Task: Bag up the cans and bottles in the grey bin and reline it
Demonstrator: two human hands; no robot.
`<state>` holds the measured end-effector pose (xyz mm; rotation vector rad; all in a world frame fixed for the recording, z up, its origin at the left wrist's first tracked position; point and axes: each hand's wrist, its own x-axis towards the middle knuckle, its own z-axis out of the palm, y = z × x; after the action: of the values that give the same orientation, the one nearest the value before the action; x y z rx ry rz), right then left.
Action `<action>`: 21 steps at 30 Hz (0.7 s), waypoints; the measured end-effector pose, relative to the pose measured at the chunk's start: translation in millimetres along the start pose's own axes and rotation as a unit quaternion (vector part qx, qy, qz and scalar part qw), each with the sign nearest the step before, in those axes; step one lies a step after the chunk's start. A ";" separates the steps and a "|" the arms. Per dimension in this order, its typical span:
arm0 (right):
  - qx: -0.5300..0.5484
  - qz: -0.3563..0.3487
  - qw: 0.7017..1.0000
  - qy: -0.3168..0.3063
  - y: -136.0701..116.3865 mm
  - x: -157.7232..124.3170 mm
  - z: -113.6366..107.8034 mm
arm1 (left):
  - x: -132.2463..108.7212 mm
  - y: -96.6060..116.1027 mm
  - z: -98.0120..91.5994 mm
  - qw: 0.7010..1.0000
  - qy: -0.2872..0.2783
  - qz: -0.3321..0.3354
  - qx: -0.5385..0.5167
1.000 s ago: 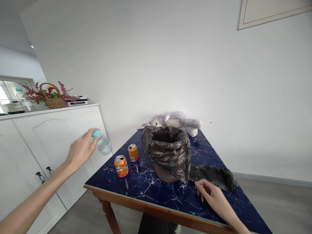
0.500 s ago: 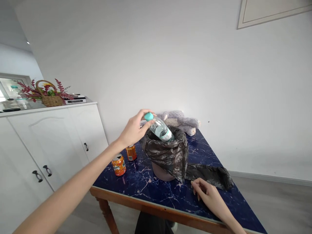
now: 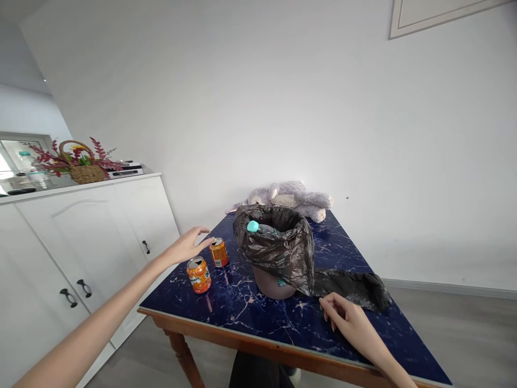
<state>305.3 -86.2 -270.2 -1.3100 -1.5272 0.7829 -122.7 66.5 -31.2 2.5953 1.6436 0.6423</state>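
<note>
My left hand hovers open, fingers spread, just left of the farther orange can. A second orange can stands nearer the table's front edge. A small bin lined with a black bag stands mid-table. A clear bottle with a teal cap lies inside its mouth. My right hand rests on the blue marbled table, fingers loosely curled, beside a loose black bag; it holds nothing.
A grey plush toy lies at the table's far end by the wall. To the left stands a white cabinet with a flower basket on top.
My left hand carried the bottle from the left over to the bin, let it go inside, and has drawn back toward the cans. My right hand stayed put.
</note>
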 end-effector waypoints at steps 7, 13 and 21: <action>-0.015 0.004 1.000 -0.008 1.8 -0.6 -1.1 | -48.1 -35.3 49.9 0.992 -0.107 -0.047 0.036; -0.009 0.012 1.000 -0.006 0.5 -0.8 -1.2 | -65.4 3.7 -1.4 0.992 0.035 -0.059 0.103; -0.010 0.002 1.000 0.008 3.0 0.5 1.3 | 0.2 140.2 -47.7 0.947 0.262 0.176 -0.060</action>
<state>305.2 -84.9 -273.2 -1.3320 -1.5244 0.7604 -17.6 -6.6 43.0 2.8032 1.1560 1.5073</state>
